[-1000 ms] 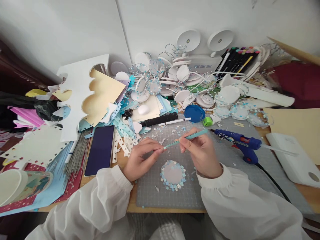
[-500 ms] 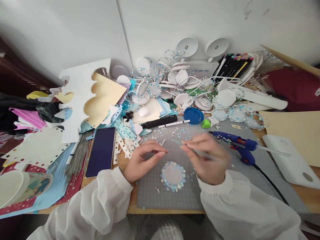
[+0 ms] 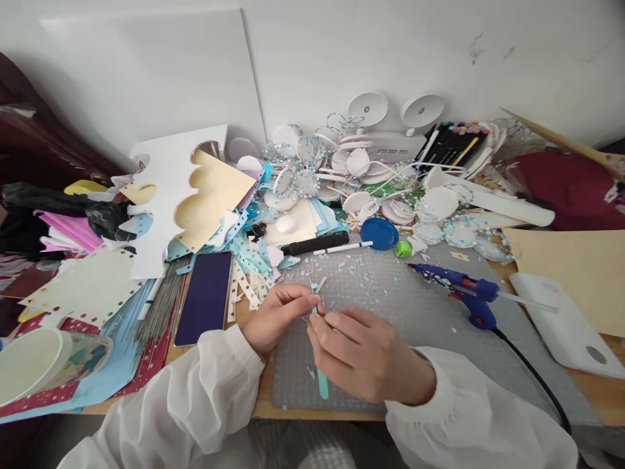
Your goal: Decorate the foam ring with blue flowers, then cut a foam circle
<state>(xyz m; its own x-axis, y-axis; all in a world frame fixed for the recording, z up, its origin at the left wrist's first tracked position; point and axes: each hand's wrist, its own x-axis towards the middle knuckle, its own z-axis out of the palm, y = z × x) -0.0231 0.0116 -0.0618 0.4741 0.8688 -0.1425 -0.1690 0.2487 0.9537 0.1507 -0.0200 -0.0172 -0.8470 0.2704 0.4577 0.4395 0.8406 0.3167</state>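
My right hand is closed round a thin teal tool, whose tip points up toward my left hand and whose handle sticks out below my fingers. My left hand is pinched at the tool's tip; what it pinches is too small to make out. Both hands hover over the grey cutting mat. The right hand covers the round paper disc with the blue-flower rim, so it does not show.
A blue glue gun lies on the mat at right, its cord trailing to the front. A dark phone lies left of the mat. A blue lid, a black tool and a white pen lie behind it. Paper scraps crowd the left and back.
My right hand swung left and down with the teal tool, turning it from level to nearly upright, and now covers the disc. The camera tilted up a little.
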